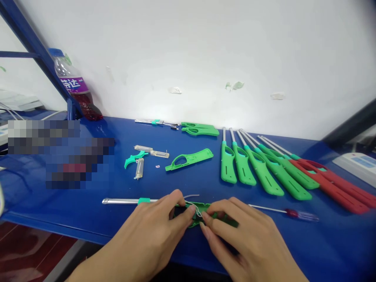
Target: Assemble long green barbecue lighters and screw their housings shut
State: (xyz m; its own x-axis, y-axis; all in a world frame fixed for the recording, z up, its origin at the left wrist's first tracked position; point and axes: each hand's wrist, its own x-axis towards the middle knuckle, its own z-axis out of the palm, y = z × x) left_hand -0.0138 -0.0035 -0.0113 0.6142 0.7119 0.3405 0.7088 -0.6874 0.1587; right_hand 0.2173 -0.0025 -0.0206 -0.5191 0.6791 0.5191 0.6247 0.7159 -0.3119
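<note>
A green lighter half-shell (205, 206) lies near the table's front edge, with a metal tube (123, 201) and a teal collar (143, 201) extending left from it. Over its left part, my left hand (155, 227) has thumb and index finger closed at the shell and a thin wire (192, 203). My right hand (243, 231) pinches at the wire's end above the middle of the shell. What lies between the fingertips of either hand is too small to make out. The fingers partly hide the inside of the shell.
Another half-shell (190, 158), clear fuel tanks (139, 168) and teal triggers (135, 158) lie behind. Green lighters (261, 172) and red lighters (331, 184) stand in a row at right, beyond a screwdriver (299, 215). A bottle (76, 86) leans at back left.
</note>
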